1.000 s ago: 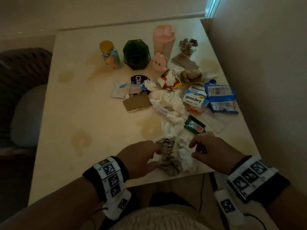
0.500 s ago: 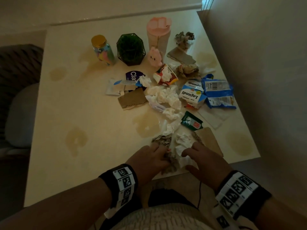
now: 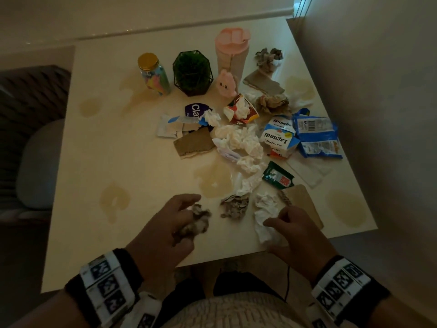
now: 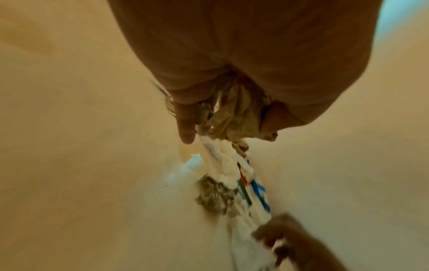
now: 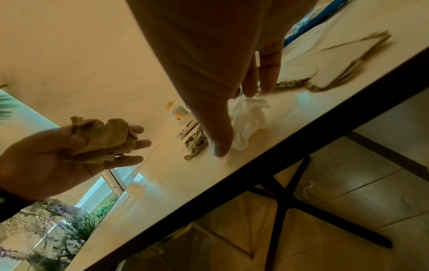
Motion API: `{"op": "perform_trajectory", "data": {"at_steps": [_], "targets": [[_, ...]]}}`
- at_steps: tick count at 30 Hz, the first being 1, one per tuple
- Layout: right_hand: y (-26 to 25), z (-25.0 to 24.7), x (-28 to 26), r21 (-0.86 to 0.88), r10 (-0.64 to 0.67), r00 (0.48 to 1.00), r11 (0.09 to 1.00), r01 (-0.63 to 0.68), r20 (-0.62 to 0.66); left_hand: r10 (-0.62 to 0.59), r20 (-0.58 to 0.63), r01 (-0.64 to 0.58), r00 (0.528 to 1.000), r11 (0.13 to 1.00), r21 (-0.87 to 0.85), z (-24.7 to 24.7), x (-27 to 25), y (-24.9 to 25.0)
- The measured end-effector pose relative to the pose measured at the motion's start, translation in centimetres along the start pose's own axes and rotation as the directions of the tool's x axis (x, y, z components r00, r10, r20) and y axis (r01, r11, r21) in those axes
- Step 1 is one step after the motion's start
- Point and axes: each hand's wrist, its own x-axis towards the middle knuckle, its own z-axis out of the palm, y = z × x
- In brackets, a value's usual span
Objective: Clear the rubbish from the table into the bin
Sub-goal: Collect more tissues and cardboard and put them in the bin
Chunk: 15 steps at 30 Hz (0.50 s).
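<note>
Right wrist view only: desk point(image 5: 162, 185) legs. Left hand point(image 3: 165, 229) palm-up, loosely cupping brown paper wad point(image 3: 197, 220); right hand point(image 3: 299, 229) pinching white tissue point(image 3: 264, 209).

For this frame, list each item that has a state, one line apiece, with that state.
left hand: holds brown paper wad, lifted.
right hand: pinches white tissue at the table edge.
second brown wad: lying loose between the hands.
glass jar: upright, gold lid on.
pink tumbler: upright, lid closed.
Lagundi carton: on its side, crushed.
blue wrapper: lying crumpled.
</note>
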Motion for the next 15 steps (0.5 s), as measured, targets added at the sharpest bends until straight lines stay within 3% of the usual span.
{"op": "perform_trajectory", "data": {"at_steps": [3,7,11,15], "targets": [[0.2,0.8,0.7,0.008,-0.039,0.998,0.999,0.039,-0.044,-0.132,-0.131,0.103,0.983,0.972,-0.211,-0.6,0.9,0.3],[0.3,0.7,0.9,0.096,-0.047,0.997,0.994,0.052,-0.055,-0.219,-0.093,0.173,0.971,0.917,-0.359,-0.7,2.5,1.4],[0.1,-0.5,0.7,0.199,-0.027,0.994,0.979,0.047,-0.102,-0.229,-0.054,0.195,0.972,0.913,-0.360,-0.8,3.2,1.2],[0.1,-1.9,1.1,0.291,0.017,0.988,0.956,0.029,-0.156,-0.224,-0.066,0.200,0.972,0.945,-0.257,-0.4,3.4,0.9]]}}
